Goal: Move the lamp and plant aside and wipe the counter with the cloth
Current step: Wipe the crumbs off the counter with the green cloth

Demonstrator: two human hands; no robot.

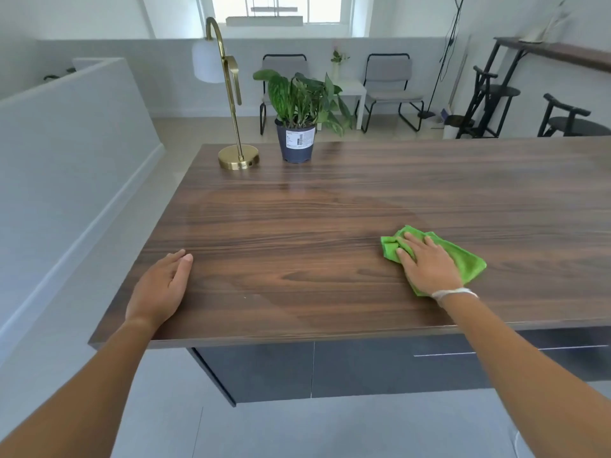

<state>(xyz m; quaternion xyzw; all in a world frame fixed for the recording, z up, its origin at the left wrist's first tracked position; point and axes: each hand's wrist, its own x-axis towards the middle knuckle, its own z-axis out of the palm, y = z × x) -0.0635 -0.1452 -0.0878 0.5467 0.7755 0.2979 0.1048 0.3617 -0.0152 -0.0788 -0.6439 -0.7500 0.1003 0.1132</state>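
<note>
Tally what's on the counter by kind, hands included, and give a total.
Lamp: 1
Plant: 1
Cloth: 1
Hands: 2, left hand flat on the counter, right hand flat on the cloth
Total: 5

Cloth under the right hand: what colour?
Bright green cloth, plain, seen in the head view.

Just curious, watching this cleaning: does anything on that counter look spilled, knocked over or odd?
Nothing stands out. The lamp and plant stand upright at the counter's far edge; the cloth lies under the right hand.
</note>
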